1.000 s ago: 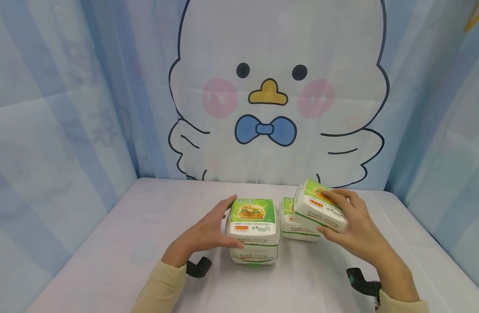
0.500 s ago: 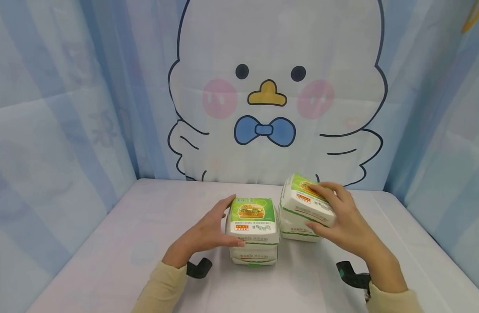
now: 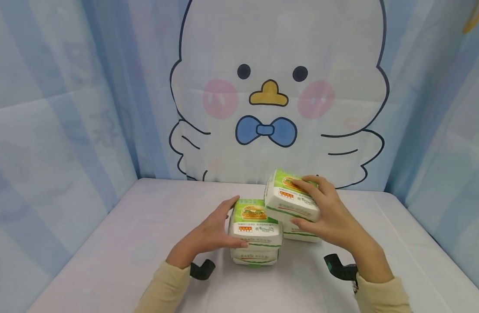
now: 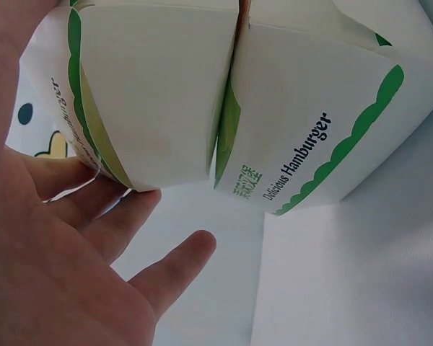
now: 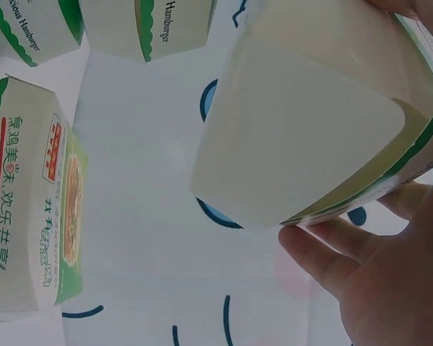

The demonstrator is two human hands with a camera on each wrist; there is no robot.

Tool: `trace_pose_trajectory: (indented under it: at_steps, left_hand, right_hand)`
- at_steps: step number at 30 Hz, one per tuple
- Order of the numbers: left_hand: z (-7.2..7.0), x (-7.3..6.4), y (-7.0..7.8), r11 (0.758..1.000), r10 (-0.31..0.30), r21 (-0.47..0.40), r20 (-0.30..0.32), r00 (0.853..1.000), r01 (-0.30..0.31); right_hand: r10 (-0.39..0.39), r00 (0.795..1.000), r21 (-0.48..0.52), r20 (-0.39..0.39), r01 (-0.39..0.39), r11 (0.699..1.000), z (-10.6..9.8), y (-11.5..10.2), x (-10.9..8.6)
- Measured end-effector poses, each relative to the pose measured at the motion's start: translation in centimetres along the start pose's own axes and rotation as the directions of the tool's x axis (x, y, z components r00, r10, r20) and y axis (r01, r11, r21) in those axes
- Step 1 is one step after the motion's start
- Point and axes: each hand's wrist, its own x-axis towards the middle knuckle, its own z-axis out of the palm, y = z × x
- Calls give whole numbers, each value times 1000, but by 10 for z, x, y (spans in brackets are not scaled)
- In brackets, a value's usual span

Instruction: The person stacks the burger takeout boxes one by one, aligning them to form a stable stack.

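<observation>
Two white-and-green hamburger boxes are stacked mid-table in the head view. My left hand grips the upper hamburger box, thumb on its front and fingers at its back left; the lower hamburger box is under it. In the left wrist view a narrow gap shows between the upper box and the lower box. My right hand holds another hamburger box tilted in the air, overlapping the stack's right back corner. Behind it, a further hamburger box is mostly hidden.
White cloth covers the table. A curtain with a cartoon chick rises at its back edge, and blue-striped curtains enclose the sides. Black wrist mounts are strapped to both wrists.
My right hand has carried its box leftward and slightly up, from over the rear right box to the stack's right back corner. My left hand keeps its grip, nearly still.
</observation>
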Motion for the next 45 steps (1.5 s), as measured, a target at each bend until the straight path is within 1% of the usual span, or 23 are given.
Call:
trace_pose_trajectory:
  at_steps: [8, 12, 15, 24, 30, 35, 40, 45]
  left_hand:
    - [0, 1, 2, 1000, -2, -10, 9, 1000, 2]
    - [-1, 1, 3, 1000, -3, -1, 6, 1000, 3]
    - [-1, 1, 3, 1000, 8, -2, 3, 1000, -8]
    - [-2, 1, -1, 998, 58, -40, 12, 998, -58]
    - [-4, 0, -3, 994, 63, -94, 38, 997, -59]
    - [-4, 1, -4, 985, 99, -147, 65, 993, -88]
    - [-4, 4, -5, 970, 157, -199, 91, 983, -137]
    - [-4, 6, -4, 960, 186, -230, 105, 977, -158]
  right_hand:
    - [-4, 999, 16, 37, 4, 1000, 4, -10, 6]
    - [-24, 998, 19, 51, 23, 1000, 7, -17, 10]
    - [-39, 997, 20, 65, 38, 999, 8, -23, 13]
    - [-80, 991, 10, 103, 79, 997, 15, -38, 22]
    - [-114, 986, 13, 121, 113, 994, 19, -42, 25]
    - [-148, 981, 42, 127, 144, 989, 22, -43, 26]
    - [-140, 980, 86, 140, 129, 988, 26, -43, 24]
    - [-139, 981, 108, 135, 125, 986, 27, -40, 23]
